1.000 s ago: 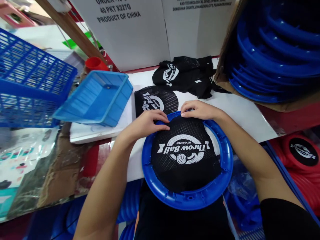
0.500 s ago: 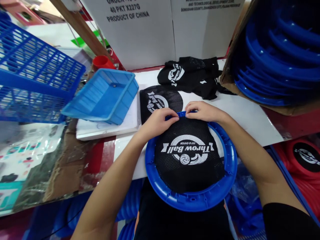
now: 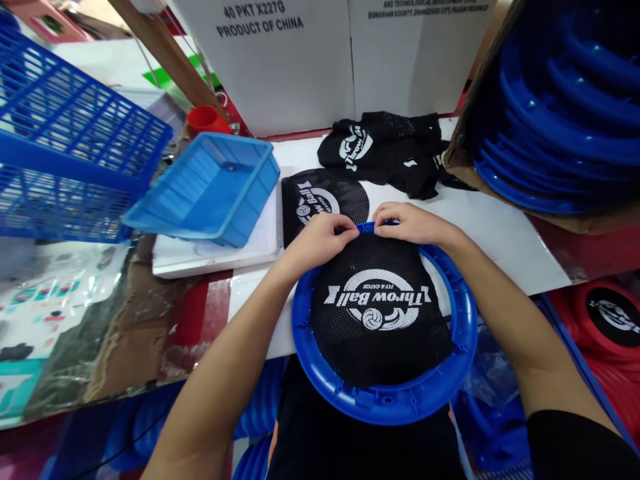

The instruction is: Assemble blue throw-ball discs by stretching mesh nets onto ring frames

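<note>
A blue plastic ring (image 3: 385,408) lies at the table's front edge, partly over my lap. Black mesh fabric (image 3: 383,353) with a white "Throw Ball" print spans its inside, leaving a gap along the ring's right side. At the far rim, my left hand (image 3: 327,237) pinches the mesh edge against the ring. Just right of it, my right hand (image 3: 410,223) pinches the same edge, its fingers curled. A short piece of blue rim shows between the two hands. Another printed mesh piece (image 3: 345,193) lies flat behind my left hand.
Crumpled black mesh pieces (image 3: 380,150) lie near white cartons (image 3: 280,80). A light blue tray (image 3: 210,193) and blue baskets (image 3: 75,133) are at left. At right are a box of blue rings (image 3: 565,133) and red rings (image 3: 610,320) lower down.
The view has shifted slightly. Both hands remain pinched at the far rim, and the ring and mesh look nearly the same.
</note>
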A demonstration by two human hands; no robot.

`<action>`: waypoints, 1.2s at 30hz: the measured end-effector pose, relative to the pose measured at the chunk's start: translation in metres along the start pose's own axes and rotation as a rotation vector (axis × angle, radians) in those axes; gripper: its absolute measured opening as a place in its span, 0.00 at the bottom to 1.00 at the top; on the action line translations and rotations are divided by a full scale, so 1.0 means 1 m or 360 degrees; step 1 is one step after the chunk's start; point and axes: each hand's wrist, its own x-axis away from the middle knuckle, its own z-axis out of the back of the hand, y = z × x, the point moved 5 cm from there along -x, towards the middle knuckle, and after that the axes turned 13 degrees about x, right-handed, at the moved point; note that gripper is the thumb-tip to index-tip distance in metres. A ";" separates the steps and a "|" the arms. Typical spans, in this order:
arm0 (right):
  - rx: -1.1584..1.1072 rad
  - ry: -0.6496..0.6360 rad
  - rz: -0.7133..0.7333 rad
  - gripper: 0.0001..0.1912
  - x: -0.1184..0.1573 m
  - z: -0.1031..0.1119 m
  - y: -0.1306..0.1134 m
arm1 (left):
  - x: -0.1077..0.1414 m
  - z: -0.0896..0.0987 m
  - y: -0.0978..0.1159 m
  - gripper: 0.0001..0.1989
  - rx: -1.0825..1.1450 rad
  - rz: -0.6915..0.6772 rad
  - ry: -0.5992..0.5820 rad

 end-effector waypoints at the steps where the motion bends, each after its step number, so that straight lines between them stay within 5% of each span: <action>1: -0.0006 -0.0005 0.0003 0.06 0.000 0.000 0.000 | 0.000 0.000 -0.001 0.10 0.0014 -0.0008 -0.0012; 10: -0.0036 -0.0032 0.0013 0.07 0.000 0.001 0.001 | 0.001 0.001 0.000 0.08 -0.0092 -0.0097 -0.0021; 18: -0.0023 -0.0002 0.0028 0.09 0.000 0.002 0.000 | 0.012 -0.014 0.014 0.09 -0.0388 -0.0570 -0.0067; 25: 0.0159 0.0201 -0.0083 0.15 0.019 0.025 0.002 | 0.016 -0.016 0.010 0.09 -0.0608 -0.0486 0.0043; 31: 0.0165 -0.0095 0.0059 0.13 0.035 0.032 -0.001 | 0.024 -0.005 0.015 0.15 -0.0671 -0.0428 0.0105; 36: 0.0113 -0.0122 0.0156 0.14 0.027 0.018 -0.006 | 0.023 -0.010 0.018 0.12 -0.0831 -0.0640 0.0027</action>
